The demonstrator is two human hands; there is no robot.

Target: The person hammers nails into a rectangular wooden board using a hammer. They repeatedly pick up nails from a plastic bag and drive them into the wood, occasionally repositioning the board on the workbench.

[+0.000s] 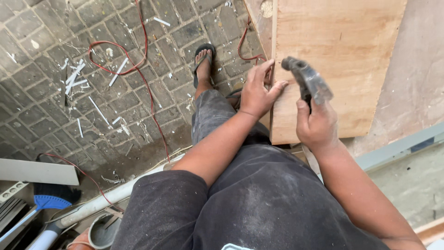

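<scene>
plywood board [333,60] under flat, spread left hand [257,92]; right hand [317,125] clenched round hammer [307,81].

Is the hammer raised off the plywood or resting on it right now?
Raised. The right hand holds the hammer with its head up, above the plywood sheet; the left hand rests at the sheet's edge.

Left hand [257,90]: I see it flat on the plywood sheet's [342,55] left edge, fingers spread.
Right hand [317,124]: my grip is closed around a hammer [307,82], head raised just above the plywood sheet.
Foot in sandal [202,65]: left of the plywood sheet, on paving bricks.
Red cable [138,69]: further left, looping among white scraps.
</scene>
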